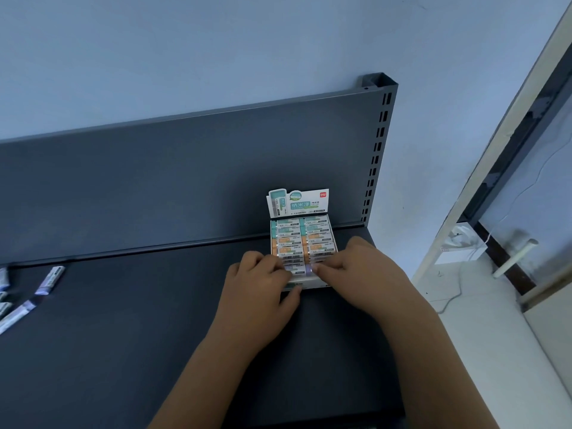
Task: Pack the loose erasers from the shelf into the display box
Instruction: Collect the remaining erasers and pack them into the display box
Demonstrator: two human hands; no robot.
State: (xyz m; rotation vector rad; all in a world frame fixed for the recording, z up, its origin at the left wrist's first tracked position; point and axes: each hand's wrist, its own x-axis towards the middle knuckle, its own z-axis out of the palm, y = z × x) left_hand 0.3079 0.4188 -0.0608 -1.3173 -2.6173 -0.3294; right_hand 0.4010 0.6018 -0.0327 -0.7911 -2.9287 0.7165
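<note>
— Where are the loose erasers [49, 280]?

— Far to the left of the display box [312, 280], well apart from it. They lie flat on the dark shelf [123, 335] at the frame's left edge, a few of them, some cut off by the edge.

— And the left hand [257, 298]?

— At the box's front left corner. Its fingers curl over the nearest row inside, and the thumb presses up against the box's front wall, so it grips the box's front edge.

— The box itself?

— It sits at the back of the shelf against the grey back panel [185, 187], with its header card [298, 202] standing upright behind it. Packed erasers [318, 239] fill it in two columns: green sleeves nearest the card, orange in the middle, barcoded ones towards the front.

— What is the right hand [368, 274] doing?

— It reaches in from the box's right side. Its fingertips meet a purple-ended eraser [309, 269] in the front row, close to the left hand's fingertips. Whether they pinch it or only press on it, I cannot tell.

— Anything past the box?

— A slotted post [376, 150] rises just right of it, at the end of the back panel.
</note>
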